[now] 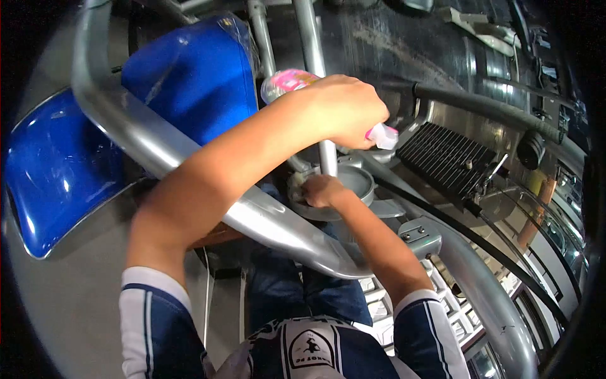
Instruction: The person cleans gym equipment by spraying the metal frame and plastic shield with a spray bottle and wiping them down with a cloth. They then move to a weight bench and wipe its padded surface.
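Observation:
My left hand [347,110] is closed around a spray bottle [287,82] with a pink label, held crosswise above the metal frame. Its white and pink nozzle [383,136] sticks out on the right side of the fist, while the clear bottom points left. Lower down, my right hand [323,191] is closed on a pale, crumpled cloth [295,187]. That hand is right at a round grey metal part [356,183], beside an upright silver tube [327,158]. Most of the cloth is hidden under the fingers.
A thick silver tube [271,221] crosses below both forearms. Blue padded seats [189,76] stand to the left. On the right are a black ribbed plate [442,158], a dark bar [486,104] and a curved silver frame [492,303]. Grey floor [82,309] shows at lower left.

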Demonstrator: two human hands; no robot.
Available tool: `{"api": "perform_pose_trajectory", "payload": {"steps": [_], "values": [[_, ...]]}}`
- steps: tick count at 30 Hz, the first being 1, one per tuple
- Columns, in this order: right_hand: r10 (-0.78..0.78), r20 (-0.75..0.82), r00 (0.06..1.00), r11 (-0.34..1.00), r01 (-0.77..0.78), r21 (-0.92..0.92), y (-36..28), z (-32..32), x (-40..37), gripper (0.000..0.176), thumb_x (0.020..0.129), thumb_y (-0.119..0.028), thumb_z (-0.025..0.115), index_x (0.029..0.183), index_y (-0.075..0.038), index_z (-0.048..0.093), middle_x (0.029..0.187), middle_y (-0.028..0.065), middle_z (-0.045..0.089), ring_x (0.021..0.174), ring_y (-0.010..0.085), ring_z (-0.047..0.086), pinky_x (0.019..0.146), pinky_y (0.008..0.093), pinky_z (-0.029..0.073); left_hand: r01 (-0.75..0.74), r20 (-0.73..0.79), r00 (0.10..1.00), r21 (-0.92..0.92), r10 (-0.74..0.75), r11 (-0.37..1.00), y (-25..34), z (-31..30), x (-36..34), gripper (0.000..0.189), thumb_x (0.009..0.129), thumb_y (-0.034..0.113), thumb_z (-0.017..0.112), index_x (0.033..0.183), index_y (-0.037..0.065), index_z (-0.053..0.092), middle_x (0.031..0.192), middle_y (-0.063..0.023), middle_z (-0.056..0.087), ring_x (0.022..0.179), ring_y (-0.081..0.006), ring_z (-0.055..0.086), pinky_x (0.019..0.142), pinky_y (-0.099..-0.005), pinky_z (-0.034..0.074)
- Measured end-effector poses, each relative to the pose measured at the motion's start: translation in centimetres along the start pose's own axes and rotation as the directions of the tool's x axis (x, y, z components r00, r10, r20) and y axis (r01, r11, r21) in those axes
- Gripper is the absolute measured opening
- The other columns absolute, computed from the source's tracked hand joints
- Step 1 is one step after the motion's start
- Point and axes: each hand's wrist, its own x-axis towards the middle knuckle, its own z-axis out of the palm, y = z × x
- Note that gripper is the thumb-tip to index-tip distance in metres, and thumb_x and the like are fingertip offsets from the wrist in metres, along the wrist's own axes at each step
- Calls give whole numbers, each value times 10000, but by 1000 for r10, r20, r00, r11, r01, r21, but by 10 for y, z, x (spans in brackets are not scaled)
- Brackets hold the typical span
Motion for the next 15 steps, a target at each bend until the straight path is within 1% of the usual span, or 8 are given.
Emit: {"api": "perform_pose_trajectory", "payload": {"steps": [2, 4, 6, 7, 8, 10, 12, 15], "values": [[66, -103, 993, 992, -53, 118, 3, -9, -36, 334, 890, -281, 510, 1058, -68, 705, 1104, 211, 676, 1044, 387, 638, 928, 445, 497, -286, -530, 838, -218, 133, 933, 2, -14, -29, 303, 771, 257, 741, 966, 33, 677, 877, -149, 677, 797, -321, 671, 713, -410, 549], [91, -160, 983, 976, -56, 212, 16, -18, -68, 357, 905, -288, 494, 1067, -39, 692, 1102, 234, 669, 1053, 413, 623, 927, 469, 485, -441, -889, 457, -239, -12, 865, 10, -15, -67, 271, 829, 227, 713, 1009, 33, 655, 900, -112, 661, 710, -277, 632, 675, -391, 525], [80, -190, 979, 977, -39, 209, 40, -7, -83, 372, 913, -286, 484, 1096, -25, 677, 1115, 245, 661, 1078, 430, 606, 929, 488, 475, -504, -765, 362, -641, -533, 579, 19, 15, -121, 196, 915, 232, 643, 957, 41, 650, 898, -72, 646, 802, -202, 637, 723, -317, 510], [27, -332, 943, 949, 80, 305, 49, 3, -93, 370, 921, -274, 474, 1121, -24, 660, 1103, 245, 663, 1057, 425, 616, 918, 475, 478, -626, -818, 147, -512, -555, 589, 20, 33, -145, 163, 945, 196, 593, 954, 37, 629, 917, -49, 613, 815, -152, 597, 717, -306, 486], [-18, -467, 884, 903, 215, 371, 52, 6, -105, 370, 928, -263, 464, 1146, -23, 643, 1091, 244, 666, 1036, 420, 626, 907, 462, 482, -727, -733, 65, -499, -677, 471, 33, 34, -176, 210, 941, 231, 588, 993, 29, 607, 957, -70, 588, 772, -146, 567, 717, -292, 471], [77, -515, 854, 770, 277, 574, 42, 2, -140, 362, 931, -238, 459, 1168, -12, 613, 1044, 229, 671, 979, 368, 647, 880, 425, 486, -652, -777, -82, -432, -624, 623, 41, 50, -238, 261, 992, 310, 505, 1083, 71, 553, 1001, -56, 574, 786, -142, 552, 746, -321, 464], [188, -612, 768, 606, 399, 688, 47, 21, -149, 316, 916, -173, 473, 1146, -8, 615, 985, 161, 680, 917, 262, 640, 838, 380, 484, -691, -699, -247, -358, -671, 628, 82, 63, -267, 297, 945, 359, 583, 1034, 79, 535, 998, -55, 577, 787, -137, 550, 750, -321, 465], [144, -745, 652, 588, 549, 594, 30, 28, -182, 316, 924, -166, 473, 1155, -15, 627, 967, 129, 689, 895, 216, 635, 830, 346, 488, -420, -674, -139, -623, -725, 660, 135, 107, -297, 315, 922, 354, 611, 1039, 68, 551, 1001, -56, 585, 785, -108, 545, 748, -301, 467]]}}
